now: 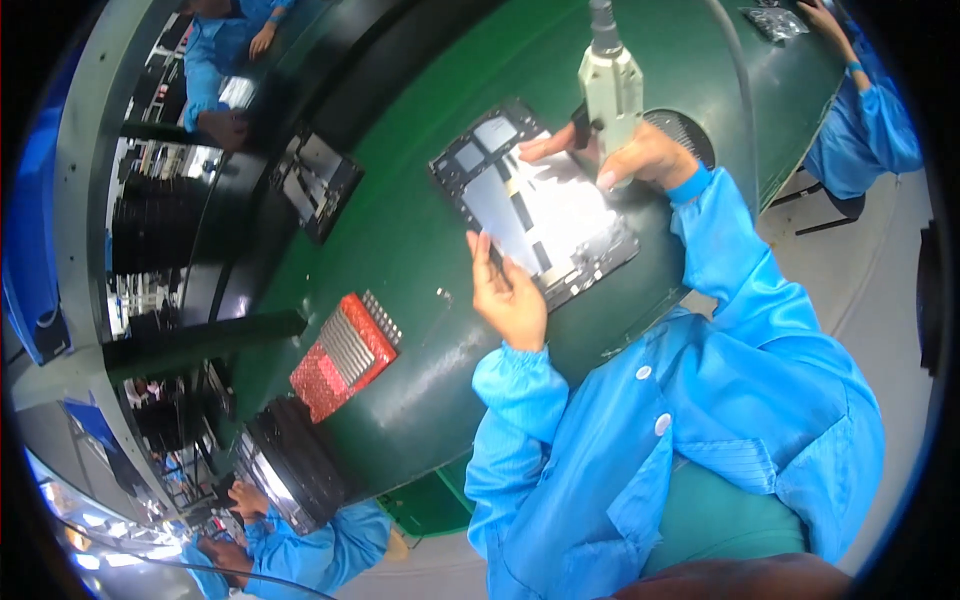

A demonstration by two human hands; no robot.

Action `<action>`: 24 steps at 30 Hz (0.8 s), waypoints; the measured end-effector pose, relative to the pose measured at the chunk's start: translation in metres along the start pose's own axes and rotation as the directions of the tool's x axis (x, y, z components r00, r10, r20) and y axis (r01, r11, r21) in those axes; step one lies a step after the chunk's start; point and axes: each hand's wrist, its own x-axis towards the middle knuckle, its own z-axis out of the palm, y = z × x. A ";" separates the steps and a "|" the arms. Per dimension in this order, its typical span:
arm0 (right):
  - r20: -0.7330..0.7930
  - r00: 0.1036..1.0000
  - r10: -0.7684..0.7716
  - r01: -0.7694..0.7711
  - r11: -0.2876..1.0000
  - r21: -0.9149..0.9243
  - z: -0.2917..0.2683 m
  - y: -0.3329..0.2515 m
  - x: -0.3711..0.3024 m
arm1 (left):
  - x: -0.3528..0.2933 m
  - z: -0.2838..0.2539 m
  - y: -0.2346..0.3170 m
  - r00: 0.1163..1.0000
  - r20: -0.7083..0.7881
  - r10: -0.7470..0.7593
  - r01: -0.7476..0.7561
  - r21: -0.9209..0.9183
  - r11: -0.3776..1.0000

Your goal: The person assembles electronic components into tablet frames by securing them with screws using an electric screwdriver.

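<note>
An opened tablet lies on the green work surface in front of me, its silver plates and black inner frame showing. Along its near left edge, my left hand grips it, thumb and fingers at the rim. A pale, boxy powered screwdriver hangs down from above over the tablet's far right part. Wrapped round its lower end is my right hand, with fingers stretching toward the tablet's top. The tool's tip is hidden by that hand and by bright glare.
Left of the tablet lie a red bubble-wrap pack with rows of metal strips and another opened tablet. A black stack stands lower left, near a co-worker. A dark round mesh sits beyond my right hand. Other people sit around the table.
</note>
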 end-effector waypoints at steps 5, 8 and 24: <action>-0.009 0.997 0.070 -0.070 0.997 0.033 -0.002 0.000 0.006 | 0.011 -0.016 0.010 0.999 0.005 0.038 -0.039 0.159 0.987; -0.137 0.990 0.024 -0.047 0.985 -0.166 0.004 -0.006 0.000 | 0.023 -0.067 0.032 0.995 0.090 0.051 -0.091 0.518 0.850; -0.130 0.989 -0.076 0.041 0.967 -0.253 0.011 -0.010 0.013 | 0.079 -0.132 0.016 0.796 0.357 -0.488 0.224 0.575 0.787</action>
